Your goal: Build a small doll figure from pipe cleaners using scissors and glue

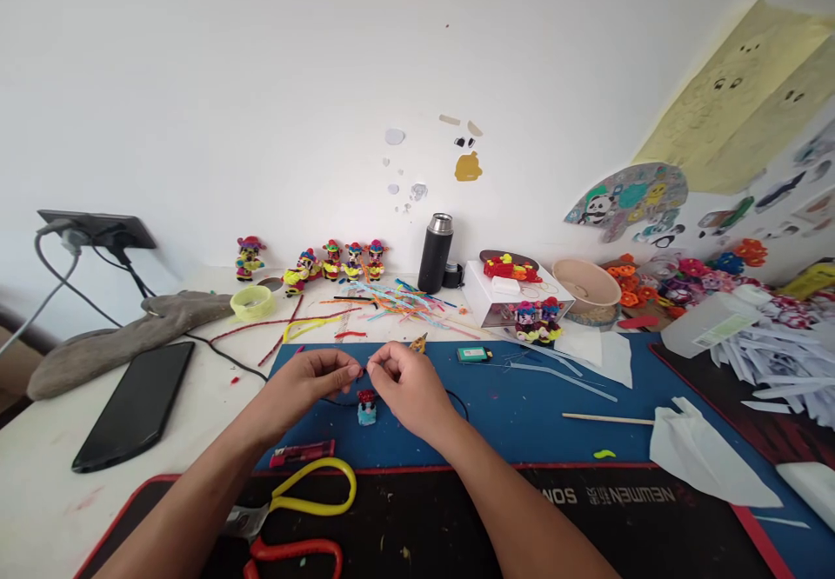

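Note:
Above the blue mat, my left hand is closed in a pinch, thumb against fingertips. My right hand pinches in the same way just to its right, and the fingertips nearly meet. Something tiny and dark shows at the fingertips, too small to name. Just below them on the mat is a small fuzzy figure with a red top and a light blue lower part. A dark cord lies behind it, partly hidden by my hands. A pointed yellowish tool lies beyond my right hand.
Scissors with yellow and red handles and a pink cutter lie near me. Fuzzy craft stems, finished figures and a black flask stand along the wall. A phone lies left; a wooden stick lies right.

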{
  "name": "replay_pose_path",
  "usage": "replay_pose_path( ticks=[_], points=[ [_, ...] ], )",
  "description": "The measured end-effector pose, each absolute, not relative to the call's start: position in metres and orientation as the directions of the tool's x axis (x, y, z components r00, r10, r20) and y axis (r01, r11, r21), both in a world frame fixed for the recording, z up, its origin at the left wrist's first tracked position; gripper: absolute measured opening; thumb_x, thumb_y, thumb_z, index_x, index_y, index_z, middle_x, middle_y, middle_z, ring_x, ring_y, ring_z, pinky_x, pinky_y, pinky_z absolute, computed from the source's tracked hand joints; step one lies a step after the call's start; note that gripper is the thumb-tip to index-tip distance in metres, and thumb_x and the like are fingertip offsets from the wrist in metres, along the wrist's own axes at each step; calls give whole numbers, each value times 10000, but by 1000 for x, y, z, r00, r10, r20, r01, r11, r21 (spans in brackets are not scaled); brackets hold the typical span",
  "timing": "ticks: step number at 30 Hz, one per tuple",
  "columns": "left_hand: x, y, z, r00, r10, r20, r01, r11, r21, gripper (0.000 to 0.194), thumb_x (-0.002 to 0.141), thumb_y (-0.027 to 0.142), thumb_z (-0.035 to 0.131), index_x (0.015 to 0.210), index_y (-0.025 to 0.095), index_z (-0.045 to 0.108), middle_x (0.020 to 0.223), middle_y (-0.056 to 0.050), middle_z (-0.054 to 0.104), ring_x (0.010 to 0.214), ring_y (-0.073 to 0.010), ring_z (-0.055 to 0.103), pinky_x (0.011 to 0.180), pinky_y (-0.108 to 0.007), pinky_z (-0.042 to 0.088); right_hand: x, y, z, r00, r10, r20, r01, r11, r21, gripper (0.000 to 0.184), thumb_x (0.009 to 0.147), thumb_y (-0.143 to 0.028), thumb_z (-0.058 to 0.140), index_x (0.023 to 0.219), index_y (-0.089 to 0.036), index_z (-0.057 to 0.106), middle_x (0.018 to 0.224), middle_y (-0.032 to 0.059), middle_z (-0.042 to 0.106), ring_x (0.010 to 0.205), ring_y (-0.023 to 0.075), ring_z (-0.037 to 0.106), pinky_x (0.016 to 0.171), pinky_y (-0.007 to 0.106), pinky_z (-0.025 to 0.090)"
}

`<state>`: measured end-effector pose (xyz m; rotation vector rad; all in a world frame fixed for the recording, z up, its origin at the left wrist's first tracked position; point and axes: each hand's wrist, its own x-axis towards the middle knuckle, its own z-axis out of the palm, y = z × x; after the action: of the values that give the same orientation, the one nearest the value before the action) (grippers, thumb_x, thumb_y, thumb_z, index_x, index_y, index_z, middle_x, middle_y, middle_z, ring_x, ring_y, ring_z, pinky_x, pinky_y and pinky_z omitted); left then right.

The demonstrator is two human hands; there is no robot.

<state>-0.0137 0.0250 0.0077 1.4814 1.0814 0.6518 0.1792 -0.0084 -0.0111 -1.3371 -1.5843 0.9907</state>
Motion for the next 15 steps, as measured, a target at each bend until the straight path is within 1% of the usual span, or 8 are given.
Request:
replay_pose_path(
  ticks=[4,7,15],
  points=[
    [-14,25,7,433,874,-219,242,122,963,422,707,593,811,802,185,761,711,-4,651,681,-177,528,659,-287,434,178,-9,-11,-89,982,169,469,191,-862,69,928,-238,607,885,-213,655,574,-69,537,520,126,494,541,247,342],
    [-14,26,4,437,870,-227,229,136,964,400,704,562,812,810,180,764,720,-8,652,673,-171,516,649,-285,423,178,-10,-12,-93,975,202,525,220,-822,67,929,-234,611,905,-217,672,573,-68,554,519,129,497,561,254,347],
    [-12,26,-3,434,871,-228,187,161,969,315,723,491,779,759,185,718,679,22,586,625,-147,453,609,-266,360,176,-10,-12,-113,970,215,532,242,-812,75,938,-244,607,903,-220,669,577,-59,569,521,137,516,564,252,348]
  ],
)
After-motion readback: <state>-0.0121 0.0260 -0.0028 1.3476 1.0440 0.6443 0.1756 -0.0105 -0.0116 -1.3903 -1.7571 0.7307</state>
